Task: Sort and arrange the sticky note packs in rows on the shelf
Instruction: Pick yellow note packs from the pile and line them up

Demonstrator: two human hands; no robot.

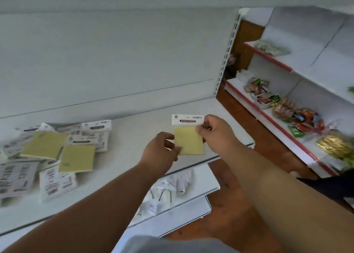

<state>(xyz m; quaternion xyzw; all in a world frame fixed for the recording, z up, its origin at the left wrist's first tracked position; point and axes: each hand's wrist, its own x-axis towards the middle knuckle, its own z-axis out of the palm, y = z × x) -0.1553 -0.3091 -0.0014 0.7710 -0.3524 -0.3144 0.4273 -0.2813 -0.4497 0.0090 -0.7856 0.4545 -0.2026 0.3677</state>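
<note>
A person holds one yellow sticky note pack (pixel 188 137) upright above the white shelf (pixel 134 136). The left hand (pixel 161 151) pinches its lower left edge; the right hand (pixel 214 132) pinches its upper right corner. More packs (pixel 55 153) lie jumbled on the shelf's left side.

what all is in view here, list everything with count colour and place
yellow sticky note pack with white header card: one, held up above the shelf's right part
loose sticky note packs: a jumbled pile, count unclear, yellow and white, left on the shelf
white metal shelf: one, centre
lower white shelf: one, holds blurred white items
side shelves with red edges: right, colourful snack packets
brown floor: below
left hand: fingers pinch the pack's lower left
right hand: pinches its header
</note>
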